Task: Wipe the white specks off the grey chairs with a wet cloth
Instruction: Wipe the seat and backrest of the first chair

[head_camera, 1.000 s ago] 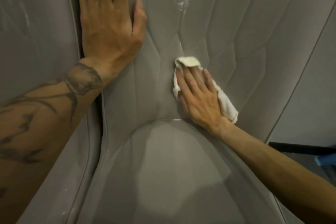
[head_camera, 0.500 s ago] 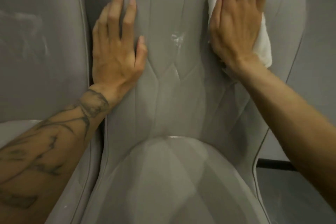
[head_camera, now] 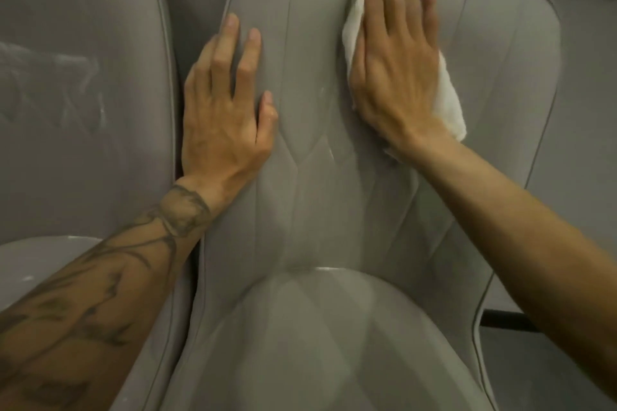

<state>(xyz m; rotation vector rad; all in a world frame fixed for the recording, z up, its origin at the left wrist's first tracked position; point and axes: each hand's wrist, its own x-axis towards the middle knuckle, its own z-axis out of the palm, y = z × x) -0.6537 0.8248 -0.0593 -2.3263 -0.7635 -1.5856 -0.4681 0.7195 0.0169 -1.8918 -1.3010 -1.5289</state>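
Observation:
A grey upholstered chair fills the middle, its stitched backrest facing me. My right hand lies flat on the upper backrest, pressing a white cloth against the fabric; the cloth shows at both sides of the hand. My left hand rests flat on the left side of the backrest, fingers spread, holding nothing. A faint white smear runs down the backrest between the hands. Most of the cloth is hidden under my palm.
A second grey chair stands close on the left, with whitish marks on its backrest. The seat cushion of the middle chair lies below my arms. A dark chair leg and the floor show at the lower right.
My right hand has swept the cloth from the lower middle of the backrest up to its upper part. The view has pulled back and tilted up. My left hand stays on the backrest's left side.

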